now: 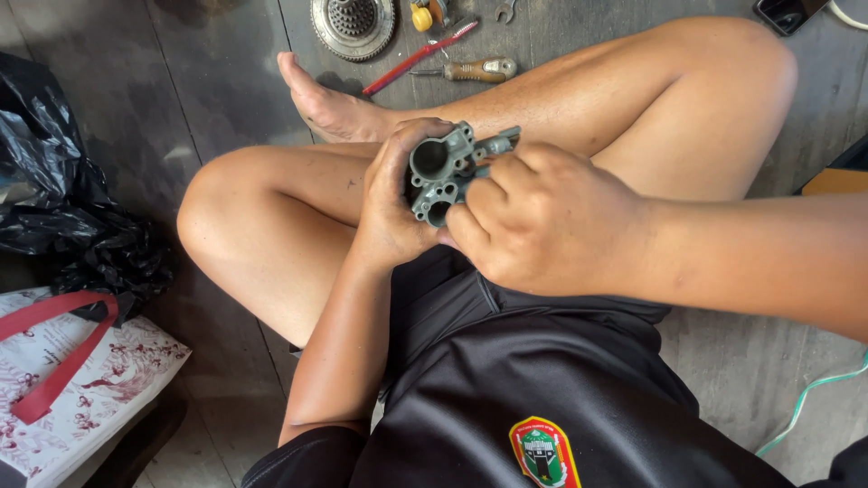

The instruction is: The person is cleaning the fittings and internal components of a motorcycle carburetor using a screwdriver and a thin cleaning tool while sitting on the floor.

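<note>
I sit cross-legged on a dark floor, holding a grey metal carburetor body [440, 172] above my lap. My left hand [391, 203] wraps around its left side, the thumb over the top rim. My right hand [533, 217] grips its right side with fingers curled against the casting; whatever is under those fingers is hidden. Two round bores of the part face up toward me.
On the floor beyond my feet lie a round toothed metal part [353, 25], a red-handled tool [418, 58], a wooden-handled screwdriver [477, 70] and a yellow-capped item [423, 15]. A black plastic bag [63, 199] and a patterned white bag with red straps [72, 380] sit at left. A green cable [814, 389] runs at right.
</note>
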